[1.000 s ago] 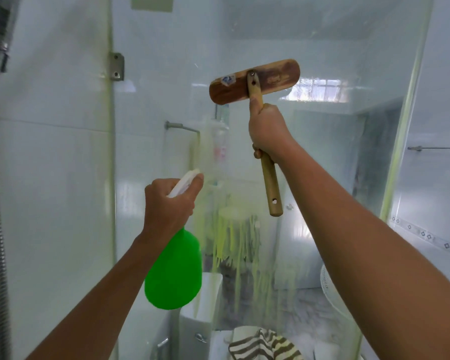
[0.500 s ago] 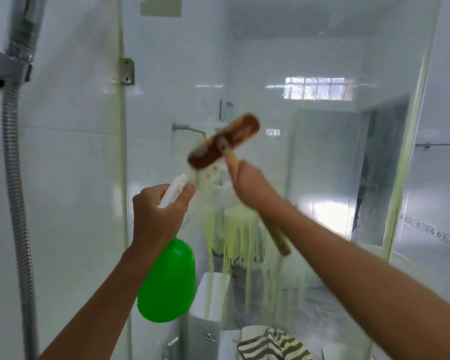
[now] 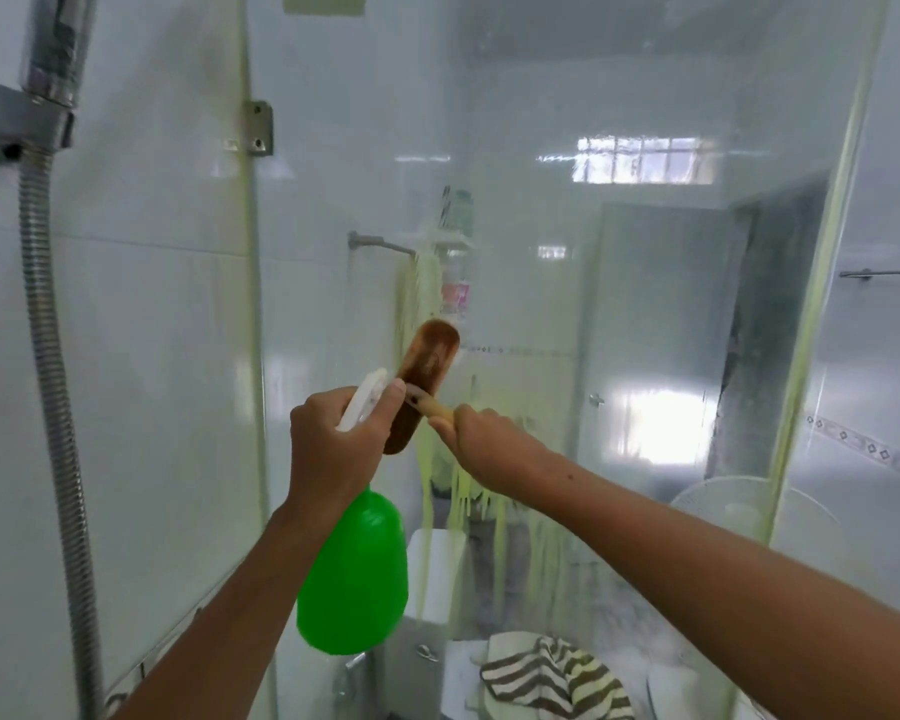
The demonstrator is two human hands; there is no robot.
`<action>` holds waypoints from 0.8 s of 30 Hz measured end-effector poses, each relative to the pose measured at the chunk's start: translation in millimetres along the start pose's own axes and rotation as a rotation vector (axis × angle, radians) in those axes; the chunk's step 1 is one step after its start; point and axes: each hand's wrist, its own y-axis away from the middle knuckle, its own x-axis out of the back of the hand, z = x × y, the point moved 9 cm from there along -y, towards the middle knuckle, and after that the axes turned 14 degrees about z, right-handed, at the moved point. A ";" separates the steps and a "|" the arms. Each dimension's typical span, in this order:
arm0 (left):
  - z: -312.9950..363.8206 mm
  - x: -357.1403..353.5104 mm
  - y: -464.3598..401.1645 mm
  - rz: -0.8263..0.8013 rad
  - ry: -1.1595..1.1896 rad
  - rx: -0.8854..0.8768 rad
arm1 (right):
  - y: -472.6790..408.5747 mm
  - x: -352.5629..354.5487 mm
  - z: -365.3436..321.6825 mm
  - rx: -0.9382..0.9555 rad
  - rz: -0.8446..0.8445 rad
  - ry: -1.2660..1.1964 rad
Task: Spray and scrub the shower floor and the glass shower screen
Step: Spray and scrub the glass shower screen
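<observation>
The glass shower screen (image 3: 619, 330) fills the view ahead, with yellowish cleaner streaks running down its lower middle. My left hand (image 3: 333, 439) grips the white trigger head of a green spray bottle (image 3: 352, 579), which hangs below the fist. My right hand (image 3: 481, 439) holds the handle of a wooden scrub brush (image 3: 427, 371). The brush head is tilted steeply and lies against the glass just above my left hand. The shower floor is out of sight.
A chrome shower hose (image 3: 53, 356) and its wall bracket (image 3: 17, 122) hang at the left. A metal hinge (image 3: 258, 128) fixes the glass to the tiled wall. Behind the glass are a toilet cistern (image 3: 437, 574), a striped cloth (image 3: 557, 678) and a white fan (image 3: 723, 506).
My right hand has swept the brush down the glass from high up to beside my left hand, and the head has turned from level to steep. The spray bottle stayed in place.
</observation>
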 end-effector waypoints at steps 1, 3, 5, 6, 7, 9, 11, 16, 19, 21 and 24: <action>-3.2 1.3 1.9 -0.009 0.001 0.004 | -9.3 10.9 2.9 0.006 0.029 0.018; -10.8 1.1 3.5 -0.026 -0.018 0.013 | -43.0 52.9 14.1 -0.027 0.156 0.004; -16.0 -0.7 5.1 -0.056 -0.020 0.024 | -78.5 116.8 29.6 -0.157 0.324 -0.065; -18.0 -2.2 7.3 -0.078 -0.010 0.028 | -91.1 144.5 37.2 -0.223 0.374 -0.095; -19.4 -4.1 9.5 -0.103 -0.010 0.030 | -100.8 168.1 44.0 -0.301 0.395 -0.139; -28.3 -7.4 17.1 -0.143 -0.038 0.061 | -107.6 196.3 55.6 -0.489 0.425 -0.270; -43.3 -12.7 27.3 -0.176 -0.058 0.132 | -110.5 199.8 56.8 -0.551 0.416 -0.296; -63.5 -9.3 46.3 -0.142 -0.086 0.143 | -98.8 178.7 50.4 -0.542 0.411 -0.329; -63.2 -8.8 48.8 -0.142 -0.065 0.145 | -89.9 169.0 41.5 -0.511 0.437 -0.328; -68.5 -8.8 52.5 -0.133 -0.057 0.187 | -75.6 151.5 37.9 -0.548 0.469 -0.417; -75.0 -0.7 56.9 -0.100 -0.062 0.193 | -37.0 79.7 21.9 -0.449 0.458 -0.347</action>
